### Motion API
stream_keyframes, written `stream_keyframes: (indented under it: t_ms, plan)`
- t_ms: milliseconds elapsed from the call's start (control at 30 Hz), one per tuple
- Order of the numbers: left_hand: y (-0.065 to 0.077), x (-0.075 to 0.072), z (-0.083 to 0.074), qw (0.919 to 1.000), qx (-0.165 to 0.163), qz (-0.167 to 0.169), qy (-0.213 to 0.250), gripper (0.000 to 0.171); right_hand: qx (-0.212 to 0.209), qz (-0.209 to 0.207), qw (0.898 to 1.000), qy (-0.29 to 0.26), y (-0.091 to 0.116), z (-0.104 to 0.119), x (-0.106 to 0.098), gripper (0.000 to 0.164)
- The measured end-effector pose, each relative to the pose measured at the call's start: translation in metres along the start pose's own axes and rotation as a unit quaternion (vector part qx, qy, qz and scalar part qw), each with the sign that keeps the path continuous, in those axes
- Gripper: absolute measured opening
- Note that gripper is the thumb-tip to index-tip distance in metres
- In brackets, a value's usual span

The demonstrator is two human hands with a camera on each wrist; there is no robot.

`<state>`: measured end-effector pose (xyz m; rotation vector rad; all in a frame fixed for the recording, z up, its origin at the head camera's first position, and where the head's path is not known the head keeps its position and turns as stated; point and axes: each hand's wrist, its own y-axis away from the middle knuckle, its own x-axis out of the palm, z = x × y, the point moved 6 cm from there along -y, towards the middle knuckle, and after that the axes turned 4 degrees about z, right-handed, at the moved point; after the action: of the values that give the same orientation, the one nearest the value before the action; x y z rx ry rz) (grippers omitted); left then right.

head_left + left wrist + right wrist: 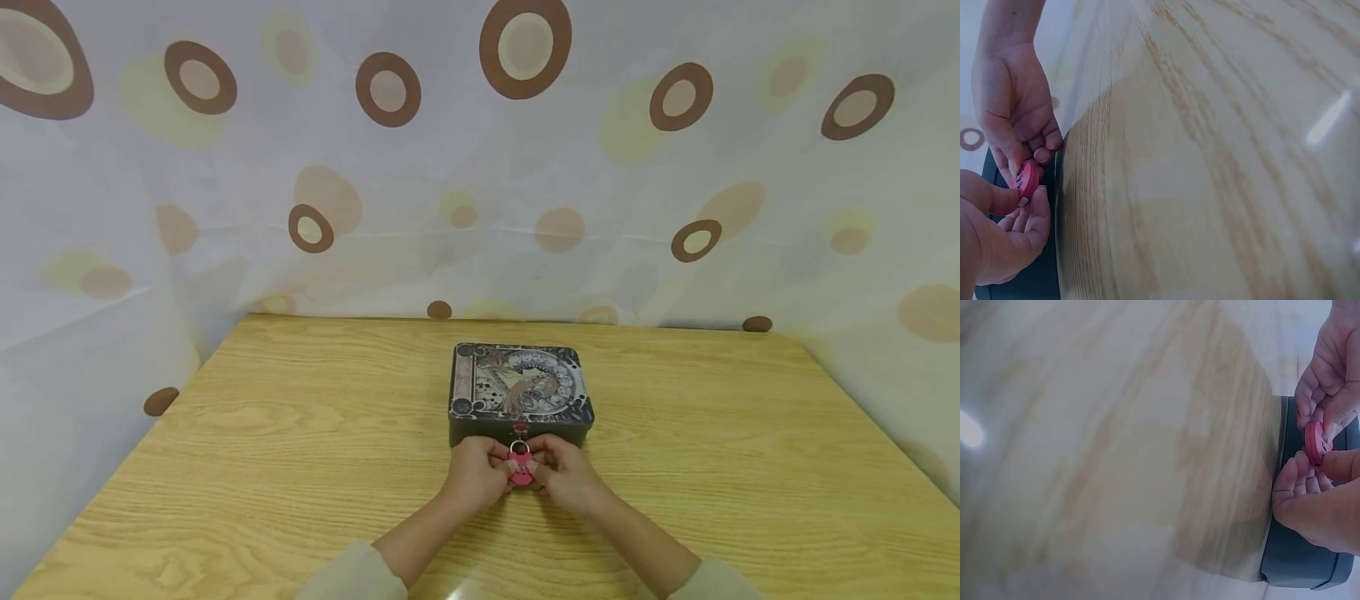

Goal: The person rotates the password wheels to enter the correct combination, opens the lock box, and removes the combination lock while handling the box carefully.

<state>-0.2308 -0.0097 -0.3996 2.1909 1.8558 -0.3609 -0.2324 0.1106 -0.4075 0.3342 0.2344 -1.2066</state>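
Observation:
A pink combination padlock point(521, 469) hangs at the front of a dark tin box point(517, 383) with an illustrated lid, its metal shackle up by the red clasp point(520, 428). From the left, my left hand point(477, 475) pinches the padlock's body between thumb and fingers. My right hand point(567, 475) pinches its other side. Both thumbs lie on the front face by the number dials. The left wrist view shows the padlock point(1027, 179) edge-on between the two hands, and so does the right wrist view, with the padlock point(1317, 444) close against the box's dark side point(1300, 556).
The box stands on a wood-grain table point(300, 433). Behind the table hangs a pale curtain point(465, 150) with brown and yellow circles, which also runs down both sides. Light-coloured sleeves point(356, 575) cover the forearms near the bottom edge.

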Motion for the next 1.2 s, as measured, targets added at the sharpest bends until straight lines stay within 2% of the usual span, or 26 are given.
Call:
stream_keyframes:
  t_ms: [500, 767, 1200]
  plan:
    - [-0.0007, -0.0008, 0.0026, 0.9999, 0.000, 0.008, 0.013, 0.006, 0.026, -0.002, 1.000, -0.006, -0.0011, -0.0064, -0.0037, 0.025]
    - [-0.0009, -0.0012, 0.0032, 0.9996, 0.001, 0.014, 0.025, 0.006, 0.019, 0.011, 1.000, -0.018, -0.0019, -0.0050, -0.0022, 0.028]
    - [-0.0008, -0.0016, 0.0026, 0.9998, 0.007, 0.011, 0.018, 0.006, 0.015, 0.001, 1.000, -0.020, -0.0010, -0.0028, -0.0019, 0.027]
